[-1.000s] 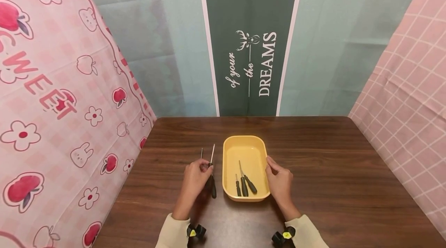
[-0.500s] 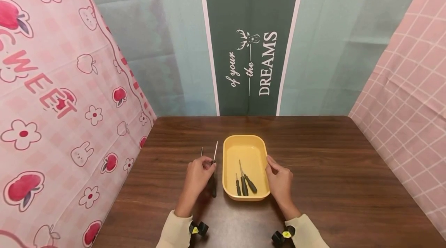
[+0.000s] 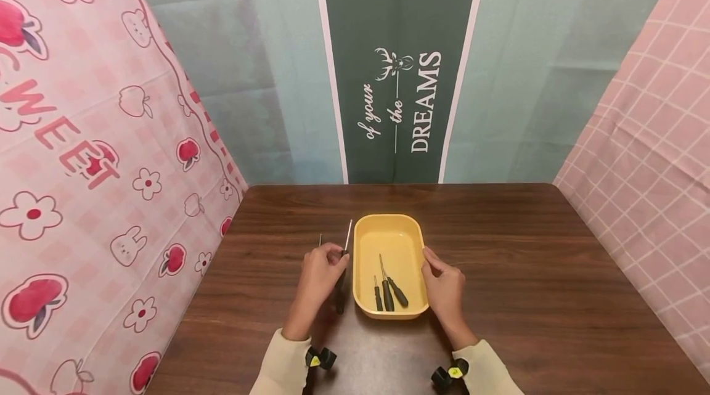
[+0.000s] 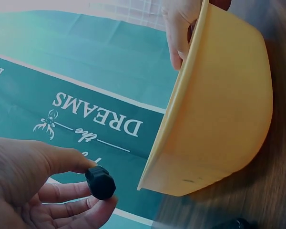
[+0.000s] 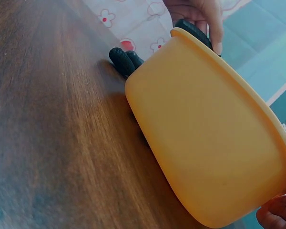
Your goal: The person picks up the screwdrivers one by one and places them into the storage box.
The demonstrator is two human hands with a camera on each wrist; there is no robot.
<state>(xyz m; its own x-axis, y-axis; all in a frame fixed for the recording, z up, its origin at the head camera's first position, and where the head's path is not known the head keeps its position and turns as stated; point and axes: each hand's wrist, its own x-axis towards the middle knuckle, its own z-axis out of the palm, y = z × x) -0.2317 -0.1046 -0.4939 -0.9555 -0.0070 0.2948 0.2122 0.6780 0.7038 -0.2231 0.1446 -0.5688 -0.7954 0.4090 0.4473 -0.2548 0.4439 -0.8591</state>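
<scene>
A yellow plastic tray (image 3: 389,236) stands on the table with three black-handled screwdrivers (image 3: 388,295) inside, lying at its near end. My right hand (image 3: 445,287) pinches the tray's right rim. Just outside the left rim, my left hand (image 3: 322,272) holds a screwdriver (image 3: 348,236) between thumb and fingers, its silver shaft pointing away. In the left wrist view the black handle (image 4: 101,183) shows end-on at the fingertips. Below that hand, two more screwdriver handles (image 5: 121,61) lie on the table left of the tray, seen in the right wrist view; the hand partly hides them from above.
The brown wooden table (image 3: 527,272) extends on both sides of the tray. A green and teal cloth (image 3: 394,25) hangs behind it, with pink printed cloths (image 3: 138,247) at the left and right. Small black cameras (image 3: 327,358) are strapped to both wrists.
My left hand has moved to the right and slightly away from me with the screwdriver, closer to the tray's left rim. The right hand and the tray have stayed in place.
</scene>
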